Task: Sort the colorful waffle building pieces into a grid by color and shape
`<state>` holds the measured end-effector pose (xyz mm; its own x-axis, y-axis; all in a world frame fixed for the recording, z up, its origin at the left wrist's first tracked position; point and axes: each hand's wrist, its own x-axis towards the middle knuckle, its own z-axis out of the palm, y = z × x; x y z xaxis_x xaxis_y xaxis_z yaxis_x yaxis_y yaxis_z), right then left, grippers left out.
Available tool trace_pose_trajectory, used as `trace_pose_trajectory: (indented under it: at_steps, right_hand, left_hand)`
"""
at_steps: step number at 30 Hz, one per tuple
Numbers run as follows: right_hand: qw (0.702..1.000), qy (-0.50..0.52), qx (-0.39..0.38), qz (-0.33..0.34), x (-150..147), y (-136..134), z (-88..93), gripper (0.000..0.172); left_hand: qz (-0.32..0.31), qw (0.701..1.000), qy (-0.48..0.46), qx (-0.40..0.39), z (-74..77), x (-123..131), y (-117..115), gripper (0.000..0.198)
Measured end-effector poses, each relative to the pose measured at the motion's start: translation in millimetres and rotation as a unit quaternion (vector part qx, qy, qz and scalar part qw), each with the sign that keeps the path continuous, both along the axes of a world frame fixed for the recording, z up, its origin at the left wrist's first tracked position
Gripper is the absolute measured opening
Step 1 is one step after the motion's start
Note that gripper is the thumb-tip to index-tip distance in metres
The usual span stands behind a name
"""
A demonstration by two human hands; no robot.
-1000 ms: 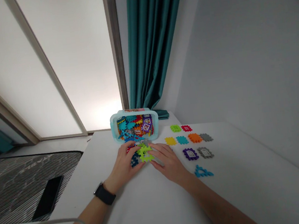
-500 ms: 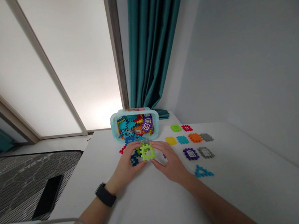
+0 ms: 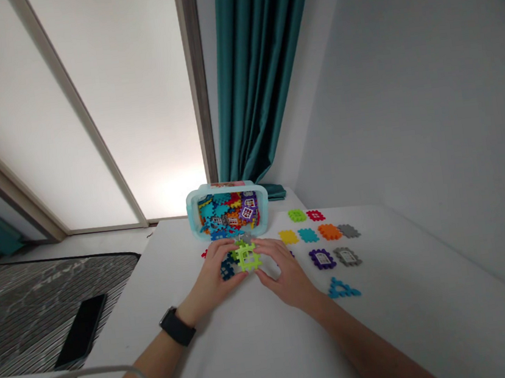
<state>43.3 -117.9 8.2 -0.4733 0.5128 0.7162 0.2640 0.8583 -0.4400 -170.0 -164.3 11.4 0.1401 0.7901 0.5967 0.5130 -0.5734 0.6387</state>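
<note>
Just in front of the bin [image 3: 191, 218], my left hand [image 3: 211, 280] and right hand [image 3: 285, 274] both pinch the green tile [image 3: 248, 257] from opposite sides, probably to steady it.

The left hand [image 3: 212, 276] covers most of a dark blue piece [image 3: 226, 271] and all but a tip of a red piece [image 3: 204, 254]. Where its fingertips and those of the right hand [image 3: 285, 271] meet the lime-green piece [image 3: 248, 257] is too small to make out, as is any joint with the grey piece [image 3: 245, 237] behind. Pieces inside the tub [image 3: 193, 218] blur into a jumble. The white cable [image 3: 118, 372] and both forearms run off the bottom edge
</note>
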Motion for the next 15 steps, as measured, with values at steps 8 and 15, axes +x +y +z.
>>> trace_pose_trajectory:
  at_steps: [8, 15]
  right_hand:
    - [0.998, 0.021, -0.053, -0.023, 5.5, 3.0, -1.6, 0.016]
    - [0.939, 0.104, -0.326, 0.012, -2.7, 0.9, 3.8, 0.027]
  left_hand:
    - [-0.056, 0.991, -0.081, -0.094, -4.2, 5.0, 2.4, 0.032]
    - [-0.056, 0.952, -0.199, -0.224, -0.3, 7.3, 1.0, 0.044]
